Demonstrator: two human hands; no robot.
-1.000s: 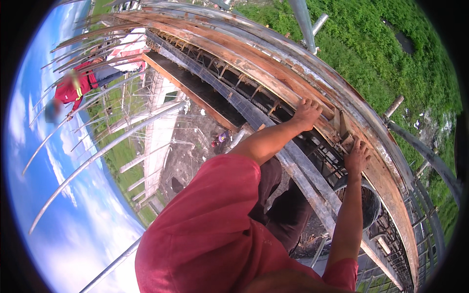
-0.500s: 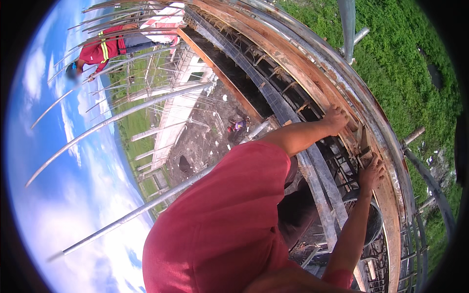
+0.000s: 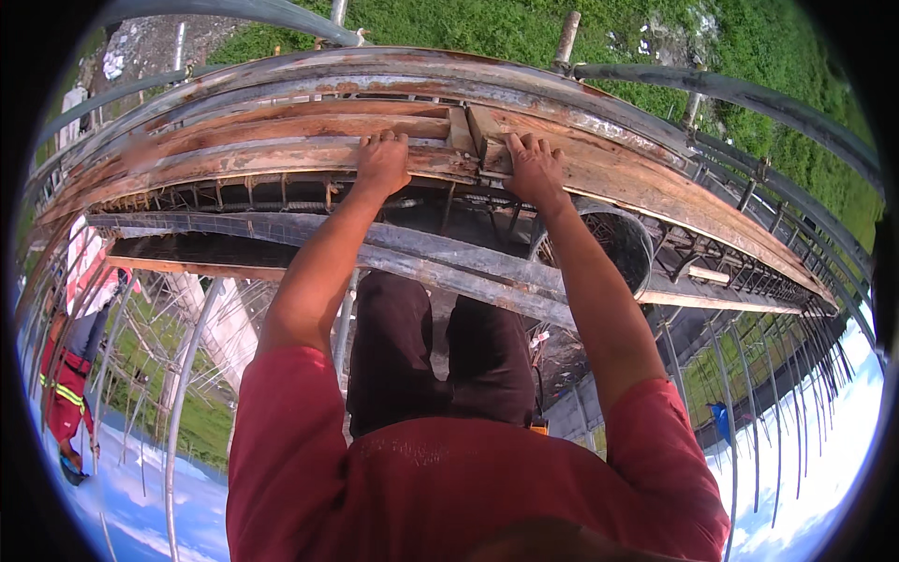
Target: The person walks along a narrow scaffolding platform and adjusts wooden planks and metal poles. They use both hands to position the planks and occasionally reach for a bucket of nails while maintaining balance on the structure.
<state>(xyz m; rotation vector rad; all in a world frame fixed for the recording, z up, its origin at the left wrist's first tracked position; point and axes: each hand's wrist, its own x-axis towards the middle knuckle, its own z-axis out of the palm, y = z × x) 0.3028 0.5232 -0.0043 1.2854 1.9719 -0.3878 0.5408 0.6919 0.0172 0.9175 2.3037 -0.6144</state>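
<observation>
Running under both hands (image 3: pixel 384 167) (image 3: pixel 537 172), wooden boards (image 3: pixel 613 159)

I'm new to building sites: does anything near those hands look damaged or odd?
Yes: beyond the left hand and right hand, a long grey metal rail has rusty brown patches, so it looks worn; its bend may be lens distortion.

Both arms (image 3: pixel 326 258) outstretched, hands (image 3: pixel 383 167) (image 3: pixel 537 173) palm-down and apart, fingers (image 3: pixel 515 145) bent.
</observation>
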